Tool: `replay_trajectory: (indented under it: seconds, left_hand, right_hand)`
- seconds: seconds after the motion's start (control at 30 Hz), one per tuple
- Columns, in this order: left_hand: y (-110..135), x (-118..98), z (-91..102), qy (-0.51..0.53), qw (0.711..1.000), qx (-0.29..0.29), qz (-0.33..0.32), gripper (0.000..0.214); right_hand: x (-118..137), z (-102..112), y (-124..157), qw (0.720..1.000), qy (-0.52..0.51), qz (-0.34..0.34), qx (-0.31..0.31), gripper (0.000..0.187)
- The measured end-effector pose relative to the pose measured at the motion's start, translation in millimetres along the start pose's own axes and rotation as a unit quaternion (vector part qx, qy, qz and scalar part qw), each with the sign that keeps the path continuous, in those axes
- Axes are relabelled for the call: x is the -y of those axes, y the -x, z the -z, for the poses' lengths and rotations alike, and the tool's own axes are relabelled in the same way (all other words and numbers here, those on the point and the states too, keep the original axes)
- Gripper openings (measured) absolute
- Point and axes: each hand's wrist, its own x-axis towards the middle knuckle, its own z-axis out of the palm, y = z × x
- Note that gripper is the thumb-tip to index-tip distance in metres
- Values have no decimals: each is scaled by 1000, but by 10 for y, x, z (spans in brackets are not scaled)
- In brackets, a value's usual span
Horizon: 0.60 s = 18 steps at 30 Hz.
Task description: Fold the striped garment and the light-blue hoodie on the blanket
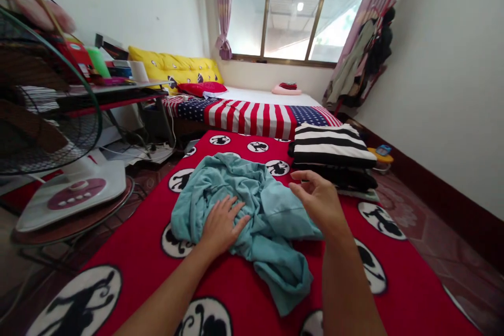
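Observation:
A crumpled light-blue garment (271,205) lies on the red blanket (134,252) with printed white ovals. One sleeve-like part trails toward me, and another part spreads to the right. My left hand (224,223) rests on the garment's middle with fingers spread. Just above the garment's right part is my right hand (317,194), its fingers curved and a gap showing between thumb and fingertips. Nothing shows inside that gap. Beyond my right hand sits a stack of folded clothes (334,178), topped by a black-and-white striped garment (331,144).
At left, a fan (47,100) stands on a round stool (74,220), beside a cluttered desk (129,92). A bed with a stars-and-stripes cover (252,115) is beyond the blanket, under the window. Clothes (362,58) hang at right. A yellow stool (381,156) stands by the right wall.

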Motion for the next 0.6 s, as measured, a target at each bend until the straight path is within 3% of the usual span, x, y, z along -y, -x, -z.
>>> replay_trajectory:
  seconds: [0.07,0.13,0.2,0.23,0.33,0.4,0.47,0.53,0.57,0.6]
  left_hand:
    - [-15,-4,49,5,1000,-9,3,46]
    - [-33,-10,97,13,1000,-22,7,45]
    - [-32,-19,114,24,999,-36,14,43]
    - [-25,-23,113,31,998,-43,17,42]
    - [0,-22,103,56,996,-59,22,39]
    - [8,-10,101,85,994,-70,20,36]
    - [8,10,103,131,987,-87,13,31]
    - [5,32,108,199,973,-114,4,26]
    - [2,43,112,232,964,-129,2,26]
    - [-1,54,118,260,955,-145,2,27]
  right_hand:
    - [1,-66,14,993,90,-4,74,34]
    - [-30,-158,48,972,191,0,137,54]
    - [-80,-291,115,948,267,4,172,75]
    - [-107,-371,161,938,295,2,180,76]
    - [-169,-586,305,914,355,-4,196,42]
    - [-190,-608,330,905,365,20,219,19]
    - [-209,-461,224,907,318,52,273,10]
    - [-253,-161,-11,920,231,41,312,14]
    - [-288,17,-150,938,194,7,287,18]
    - [-330,190,-282,961,175,-24,214,20]
